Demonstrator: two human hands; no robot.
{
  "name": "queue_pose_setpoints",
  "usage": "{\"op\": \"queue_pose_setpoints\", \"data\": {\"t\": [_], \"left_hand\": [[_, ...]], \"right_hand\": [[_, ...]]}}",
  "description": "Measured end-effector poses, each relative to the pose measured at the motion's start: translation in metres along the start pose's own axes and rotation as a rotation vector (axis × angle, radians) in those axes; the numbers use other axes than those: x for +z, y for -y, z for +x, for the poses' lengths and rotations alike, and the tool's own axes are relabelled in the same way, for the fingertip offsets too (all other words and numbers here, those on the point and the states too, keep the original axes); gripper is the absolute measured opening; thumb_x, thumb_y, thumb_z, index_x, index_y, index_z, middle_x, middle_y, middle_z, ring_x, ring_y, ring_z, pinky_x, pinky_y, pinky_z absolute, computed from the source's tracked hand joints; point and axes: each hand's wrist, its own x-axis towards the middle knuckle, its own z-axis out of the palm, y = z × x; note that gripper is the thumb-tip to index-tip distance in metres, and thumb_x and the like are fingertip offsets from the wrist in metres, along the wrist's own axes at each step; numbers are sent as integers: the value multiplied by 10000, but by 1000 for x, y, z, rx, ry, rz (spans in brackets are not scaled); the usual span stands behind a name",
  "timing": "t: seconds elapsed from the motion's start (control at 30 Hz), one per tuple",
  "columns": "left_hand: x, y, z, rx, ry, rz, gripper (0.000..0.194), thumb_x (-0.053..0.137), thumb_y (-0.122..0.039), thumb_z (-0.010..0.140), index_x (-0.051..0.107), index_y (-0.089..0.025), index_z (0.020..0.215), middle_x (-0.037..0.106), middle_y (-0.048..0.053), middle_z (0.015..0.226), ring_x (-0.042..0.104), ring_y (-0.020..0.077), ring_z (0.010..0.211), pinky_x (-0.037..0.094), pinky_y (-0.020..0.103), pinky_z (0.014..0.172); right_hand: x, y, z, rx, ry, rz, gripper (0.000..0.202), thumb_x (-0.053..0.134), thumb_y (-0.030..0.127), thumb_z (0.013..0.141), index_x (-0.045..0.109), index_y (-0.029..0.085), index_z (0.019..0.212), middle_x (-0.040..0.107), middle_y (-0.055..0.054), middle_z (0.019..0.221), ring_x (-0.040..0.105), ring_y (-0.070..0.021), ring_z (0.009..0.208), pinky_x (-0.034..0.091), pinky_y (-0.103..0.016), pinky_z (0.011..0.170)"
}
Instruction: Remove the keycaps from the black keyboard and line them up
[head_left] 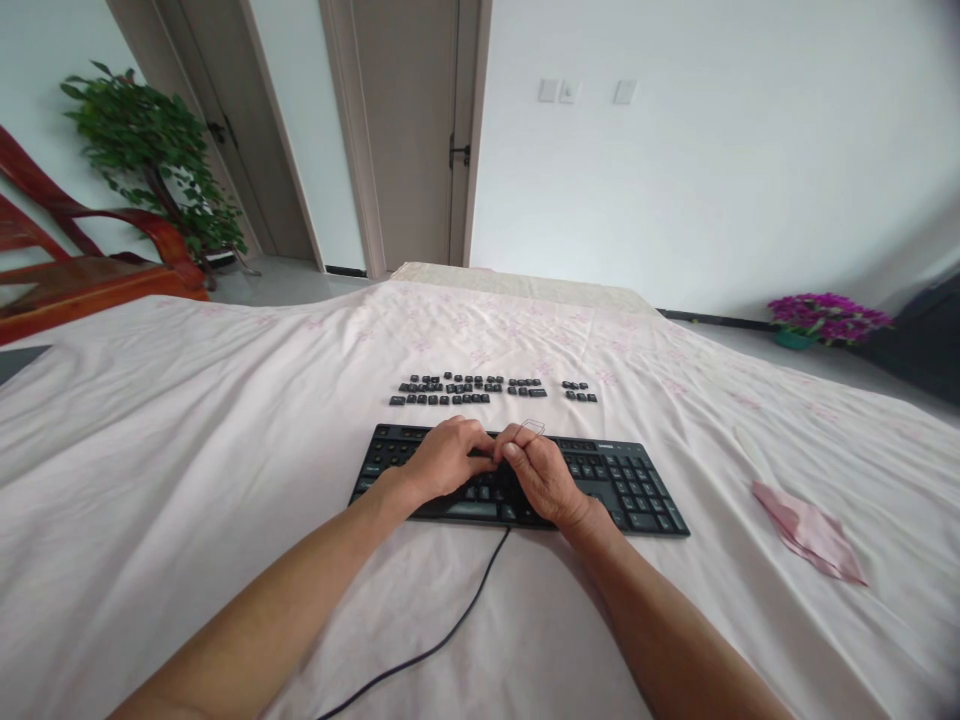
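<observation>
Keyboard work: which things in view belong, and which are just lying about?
Part of the job:
black rectangular keyboard
small loose black keycaps, in rows beyond it
thin wire loop at the right hand

Apparently just lying about:
pink cloth, off to the right
red-brown wooden chair
leafy green plant
magenta flowers in a green pot

keyboard [634, 483]: middle hidden by the left hand [452, 457] and right hand [541, 475]; what lies between the fingers [516, 457] cannot be told. wire [533, 424]: lower end hidden by the right hand. loose keycaps [538, 393]: legends too small to read. cable [420, 658] and forearms [300, 580]: cut off by the lower edge. chair [169, 240]: cut off at left.
</observation>
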Motion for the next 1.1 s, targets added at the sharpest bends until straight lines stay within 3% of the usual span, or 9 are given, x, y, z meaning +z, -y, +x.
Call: {"op": "queue_pose_setpoints", "data": {"t": [0.13, 0.33, 0.7, 0.97, 1.1], "left_hand": [[4, 9, 8, 50, 34, -83, 181, 629, -347, 843, 696, -226, 726, 614, -25, 717, 550, 138, 762, 398, 234, 714], [2, 19, 14, 155, 110, -185, 166, 641, -333, 839, 697, -207, 748, 627, -34, 718, 546, 120, 749, 383, 222, 704], [8, 21, 13, 143, 65, -143, 204, 618, -397, 854, 718, -228, 798, 653, -17, 753, 545, 139, 794, 391, 244, 763], [5, 17, 12, 127, 63, -290, 167, 632, -361, 850, 719, -219, 848, 660, -17, 820, 575, 132, 838, 411, 230, 791], [2, 14, 10, 115, 68, -213, 178, 710, -382, 775, 706, -221, 851, 638, -27, 784, 572, 138, 804, 407, 232, 740]], "right_hand": [[0, -1, 1, 12, 3, 13, 320, 370, 391, 992, 557, 199, 817, 601, -42, 793, 555, -169, 754, 456, -322, 763], [-1, 3, 2, 17, 22, -6, 327, 360, 372, 998, 570, 192, 824, 596, -39, 788, 553, -165, 748, 445, -313, 756], [2, 2, -1, -77, -17, -25, 289, 368, 363, 992, 529, 211, 806, 581, -39, 771, 553, -173, 733, 463, -326, 738], [0, 6, -1, -20, -103, 22, 341, 352, 396, 995, 545, 202, 791, 569, -32, 752, 553, -171, 726, 446, -316, 736], [0, 5, 2, 0, -92, 15, 344, 356, 386, 996, 561, 196, 796, 578, -34, 775, 562, -170, 750, 443, -310, 747]]}}
